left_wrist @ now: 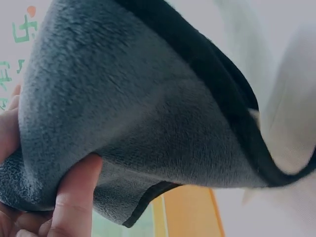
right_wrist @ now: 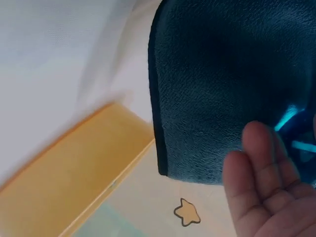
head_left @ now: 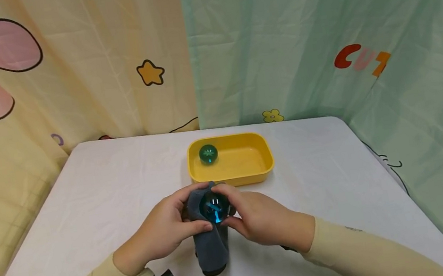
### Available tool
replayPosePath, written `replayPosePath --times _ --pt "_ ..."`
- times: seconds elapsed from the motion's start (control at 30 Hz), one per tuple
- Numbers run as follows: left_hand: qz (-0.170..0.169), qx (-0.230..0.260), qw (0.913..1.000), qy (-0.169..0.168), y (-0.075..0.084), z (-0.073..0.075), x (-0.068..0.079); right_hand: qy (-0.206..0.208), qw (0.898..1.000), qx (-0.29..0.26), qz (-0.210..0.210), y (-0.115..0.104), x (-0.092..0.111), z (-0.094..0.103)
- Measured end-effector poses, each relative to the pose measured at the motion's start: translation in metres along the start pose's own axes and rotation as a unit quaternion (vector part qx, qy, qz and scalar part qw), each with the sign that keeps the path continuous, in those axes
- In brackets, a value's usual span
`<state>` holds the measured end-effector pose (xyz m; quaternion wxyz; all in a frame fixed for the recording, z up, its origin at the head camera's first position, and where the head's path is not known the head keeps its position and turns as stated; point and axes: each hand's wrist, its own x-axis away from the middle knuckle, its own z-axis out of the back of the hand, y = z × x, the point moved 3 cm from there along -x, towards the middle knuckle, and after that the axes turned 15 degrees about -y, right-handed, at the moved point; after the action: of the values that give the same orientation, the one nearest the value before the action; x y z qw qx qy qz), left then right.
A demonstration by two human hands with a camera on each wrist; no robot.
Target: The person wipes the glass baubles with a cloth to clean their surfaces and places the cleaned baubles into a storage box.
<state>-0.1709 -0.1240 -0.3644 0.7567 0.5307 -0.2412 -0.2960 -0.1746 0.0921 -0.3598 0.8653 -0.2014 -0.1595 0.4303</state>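
Note:
In the head view, my left hand (head_left: 158,228) grips a dark grey fleecy cloth (head_left: 212,252) with black edging, which hangs in folds below it. A see-through blue ball (head_left: 211,205) with bright glints sits against the cloth, and my right hand (head_left: 262,214) pinches it between thumb and fingers. The left wrist view has the left thumb and fingers bunching the cloth (left_wrist: 118,98). Seen from the right wrist, the fingers curve beside the ball (right_wrist: 302,140), mostly cut off by the frame edge, with the cloth (right_wrist: 212,98) behind it.
Just beyond the hands stands a shallow yellow tray (head_left: 245,156) with a green see-through ball (head_left: 208,154) in its left part. Both are on a white-covered table (head_left: 321,171). Printed curtains (head_left: 274,30) surround its far side and both flanks.

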Motion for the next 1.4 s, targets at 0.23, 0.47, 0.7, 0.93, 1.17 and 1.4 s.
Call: replayPosePath --times 0.23,0.47,0.7,0.93,1.17,1.4 --pt "-0.003 -0.017 0.9998 0.003 0.002 -0.002 0.001 -0.01 0.963 -0.269 -0.019 0.007 -0.004 -0.001" --pt "0.016 -0.072 0.9972 0.015 0.001 0.0 -0.006 0.036 0.991 -0.125 -0.02 0.002 0.001 0.0" --pt "0.006 -0.045 0.9989 0.012 0.001 0.003 -0.009 0.024 1.0 -0.001 -0.017 0.002 0.001 0.003" --pt "-0.01 -0.046 0.9989 0.005 0.003 0.0 -0.009 -0.003 0.981 -0.194 -0.019 0.011 0.0 0.004" --pt "-0.011 -0.109 0.9939 0.013 0.004 -0.001 -0.009 0.03 0.975 -0.216 -0.041 0.007 0.0 -0.001" --pt "-0.01 -0.098 0.9949 0.023 0.003 0.0 -0.008 0.048 0.998 -0.029 -0.006 -0.003 0.005 -0.001"
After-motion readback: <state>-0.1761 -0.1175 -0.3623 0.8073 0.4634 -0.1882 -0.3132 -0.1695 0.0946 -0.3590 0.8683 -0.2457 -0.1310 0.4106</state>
